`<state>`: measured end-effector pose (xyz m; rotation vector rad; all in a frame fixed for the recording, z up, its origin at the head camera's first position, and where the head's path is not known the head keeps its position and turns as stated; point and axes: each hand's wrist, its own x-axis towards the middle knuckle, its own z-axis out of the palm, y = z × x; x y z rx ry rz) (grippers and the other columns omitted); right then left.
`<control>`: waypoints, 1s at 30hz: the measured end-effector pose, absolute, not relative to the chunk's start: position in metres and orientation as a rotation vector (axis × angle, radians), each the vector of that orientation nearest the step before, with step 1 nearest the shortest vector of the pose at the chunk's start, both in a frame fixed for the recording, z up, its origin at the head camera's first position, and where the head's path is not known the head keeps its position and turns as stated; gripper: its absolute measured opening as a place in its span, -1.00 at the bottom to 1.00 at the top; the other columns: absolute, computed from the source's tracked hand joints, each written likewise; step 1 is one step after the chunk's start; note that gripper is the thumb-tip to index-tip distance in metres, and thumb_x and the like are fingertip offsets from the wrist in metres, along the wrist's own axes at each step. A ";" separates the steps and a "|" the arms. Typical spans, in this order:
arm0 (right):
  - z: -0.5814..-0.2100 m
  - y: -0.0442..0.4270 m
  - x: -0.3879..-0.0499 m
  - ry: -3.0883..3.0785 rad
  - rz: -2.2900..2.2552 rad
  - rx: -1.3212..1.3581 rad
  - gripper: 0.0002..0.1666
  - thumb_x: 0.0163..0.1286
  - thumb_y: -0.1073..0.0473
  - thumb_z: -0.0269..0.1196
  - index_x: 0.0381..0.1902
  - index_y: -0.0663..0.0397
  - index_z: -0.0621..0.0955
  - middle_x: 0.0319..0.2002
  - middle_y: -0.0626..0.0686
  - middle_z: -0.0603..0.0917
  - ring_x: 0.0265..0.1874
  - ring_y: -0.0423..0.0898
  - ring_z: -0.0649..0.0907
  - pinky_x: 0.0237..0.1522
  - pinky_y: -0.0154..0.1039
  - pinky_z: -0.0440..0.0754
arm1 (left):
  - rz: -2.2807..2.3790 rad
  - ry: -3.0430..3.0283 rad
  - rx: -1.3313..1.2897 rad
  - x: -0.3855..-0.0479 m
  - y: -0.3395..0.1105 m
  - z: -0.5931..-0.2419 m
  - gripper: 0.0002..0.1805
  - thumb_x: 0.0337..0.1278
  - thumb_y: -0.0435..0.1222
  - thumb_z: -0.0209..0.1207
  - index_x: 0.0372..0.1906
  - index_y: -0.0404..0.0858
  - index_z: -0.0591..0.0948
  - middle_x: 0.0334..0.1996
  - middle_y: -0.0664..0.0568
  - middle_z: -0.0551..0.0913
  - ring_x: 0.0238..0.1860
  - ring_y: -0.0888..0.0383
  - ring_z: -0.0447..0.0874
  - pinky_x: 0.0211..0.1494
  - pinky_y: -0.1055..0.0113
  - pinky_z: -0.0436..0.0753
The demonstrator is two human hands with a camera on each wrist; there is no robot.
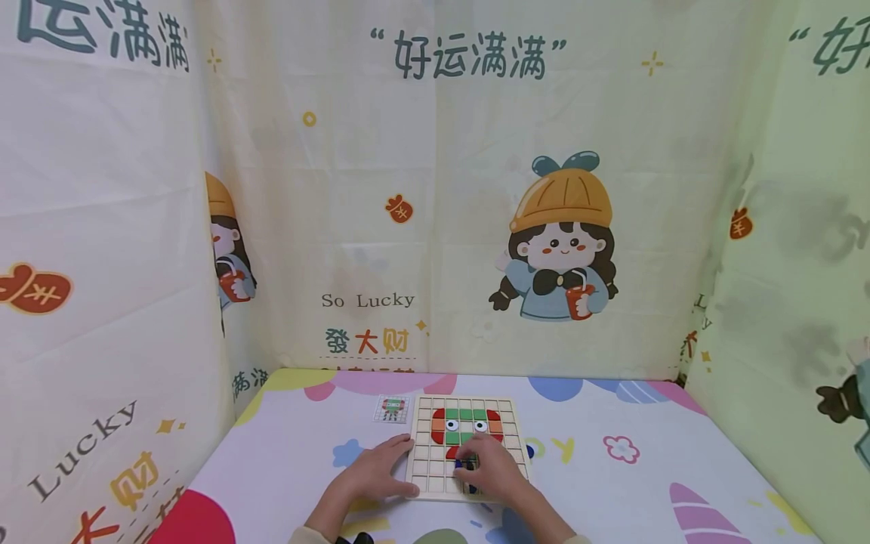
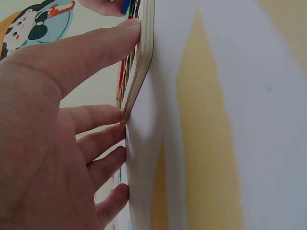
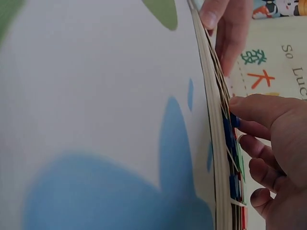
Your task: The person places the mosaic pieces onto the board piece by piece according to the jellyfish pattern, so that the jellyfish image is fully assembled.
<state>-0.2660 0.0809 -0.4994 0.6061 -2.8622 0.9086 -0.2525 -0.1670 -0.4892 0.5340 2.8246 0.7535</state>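
A wooden grid board (image 1: 430, 483) lies on the table with coloured tiles set in its squares. Green, red and orange tiles and two round eye tiles (image 1: 451, 426) form a face-like shape in the upper rows. My left hand (image 1: 377, 470) rests against the board's left side, fingers extended, its thumb touching near the front corner. Over the lower middle squares, my right hand (image 1: 498, 470) pinches a small dark blue tile (image 3: 234, 120) between thumb and index finger. Other blue tiles (image 3: 233, 184) sit in the board close by, partly hidden by that hand.
A small picture card (image 1: 392, 409) with a gridded robot-like figure lies beyond the board's left corner. A dark blue piece (image 1: 530, 452) shows at the board's right edge. Printed cloth walls (image 1: 435, 227) surround the patterned tabletop (image 1: 578, 483).
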 end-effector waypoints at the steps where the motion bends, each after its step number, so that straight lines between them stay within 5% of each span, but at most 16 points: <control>1: -0.501 0.079 -0.266 -2.861 0.897 0.615 -0.81 0.10 -0.03 0.44 -0.32 -0.17 0.73 -0.26 -0.21 0.62 -0.17 -0.19 0.58 0.03 -0.01 0.62 | 0.754 2.825 0.534 -0.253 -0.167 -0.490 -0.08 -0.07 0.13 0.35 0.40 -0.17 0.34 0.44 -0.08 0.29 0.43 -0.22 0.23 0.36 -0.29 0.30; 23: -0.503 0.101 -0.270 -2.834 1.051 0.522 -0.79 0.16 0.00 0.42 -0.22 -0.16 0.74 -0.21 -0.18 0.63 -0.22 -0.20 0.52 -0.13 -0.20 0.59 | 0.771 2.820 0.482 -0.252 -0.165 -0.490 -0.07 -0.11 0.13 0.37 0.40 -0.15 0.35 0.45 -0.06 0.28 0.44 -0.22 0.22 0.36 -0.30 0.30; 30: -0.504 0.140 -0.272 -2.751 1.048 0.389 -0.82 0.12 0.10 0.44 -0.29 -0.08 0.72 -0.34 -0.13 0.57 -0.49 -0.24 0.41 -0.52 -0.42 0.35 | 0.775 2.822 0.486 -0.253 -0.167 -0.492 -0.07 -0.10 0.14 0.36 0.40 -0.15 0.35 0.45 -0.06 0.28 0.44 -0.23 0.21 0.36 -0.31 0.29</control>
